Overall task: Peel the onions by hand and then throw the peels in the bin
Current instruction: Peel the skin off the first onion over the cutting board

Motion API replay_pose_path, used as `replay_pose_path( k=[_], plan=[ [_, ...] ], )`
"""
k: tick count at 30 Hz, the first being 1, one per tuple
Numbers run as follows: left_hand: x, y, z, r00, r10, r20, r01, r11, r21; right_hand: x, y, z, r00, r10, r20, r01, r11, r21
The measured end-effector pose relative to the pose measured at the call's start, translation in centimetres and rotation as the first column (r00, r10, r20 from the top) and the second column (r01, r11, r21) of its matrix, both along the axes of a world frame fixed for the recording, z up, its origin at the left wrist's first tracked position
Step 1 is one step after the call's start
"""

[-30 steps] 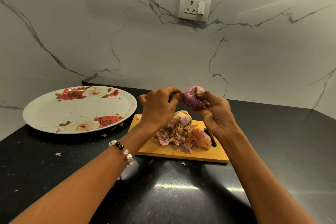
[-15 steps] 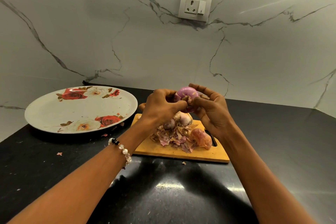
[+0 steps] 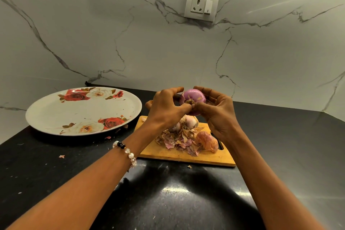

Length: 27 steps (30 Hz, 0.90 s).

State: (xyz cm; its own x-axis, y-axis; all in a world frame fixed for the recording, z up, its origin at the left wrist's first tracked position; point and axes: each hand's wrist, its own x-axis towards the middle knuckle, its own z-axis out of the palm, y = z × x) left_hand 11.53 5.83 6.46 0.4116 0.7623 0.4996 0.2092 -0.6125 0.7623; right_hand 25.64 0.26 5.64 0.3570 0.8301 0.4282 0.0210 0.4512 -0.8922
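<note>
Both hands grip one purple onion point(image 3: 193, 96) in the air above the wooden board point(image 3: 205, 157): my left hand point(image 3: 166, 107) curls round its left side, my right hand point(image 3: 217, 111) cups the right, thumbs meeting at the root end. Compared with a second ago, I see the onion turned so its root now faces me, and the right hand's fingers have spread over its top. Loose peels point(image 3: 179, 141) and two more onions sit on the board, beside the floral plate point(image 3: 56, 117) on the black counter point(image 3: 56, 173).
</note>
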Motion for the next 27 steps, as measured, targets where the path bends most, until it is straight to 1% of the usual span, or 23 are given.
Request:
replay_pose_path(
  k=[3, 10, 13, 22, 27],
  plan=[
    [0.2, 0.3, -0.1, 0.999, 0.044, -0.008, -0.044, 0.999, 0.021, -0.3, 0.2, -0.2, 0.999, -0.033, 0.024, 0.033, 0.999, 0.028],
    [0.6, 0.2, -0.3, 0.996, 0.09, 0.009, -0.09, 0.994, 0.067, -0.8, 0.1, -0.3, 0.999, -0.036, 0.009, 0.035, 0.996, 0.084],
    [0.7, 0.1, -0.2, 0.996, 0.085, 0.013, -0.086, 0.994, 0.072, -1.0, 0.1, -0.4, 1.0, -0.03, -0.003, 0.03, 0.995, 0.097],
    [1.1, -0.3, -0.4, 0.994, 0.046, 0.099, -0.054, 0.995, 0.083, -1.4, -0.2, -0.2, 0.998, 0.024, -0.061, -0.014, 0.989, 0.148],
    [1.3, -0.3, -0.3, 0.99, 0.048, 0.134, -0.061, 0.994, 0.095, -1.5, -0.1, -0.2, 0.998, 0.013, -0.059, -0.004, 0.988, 0.151]
  ],
)
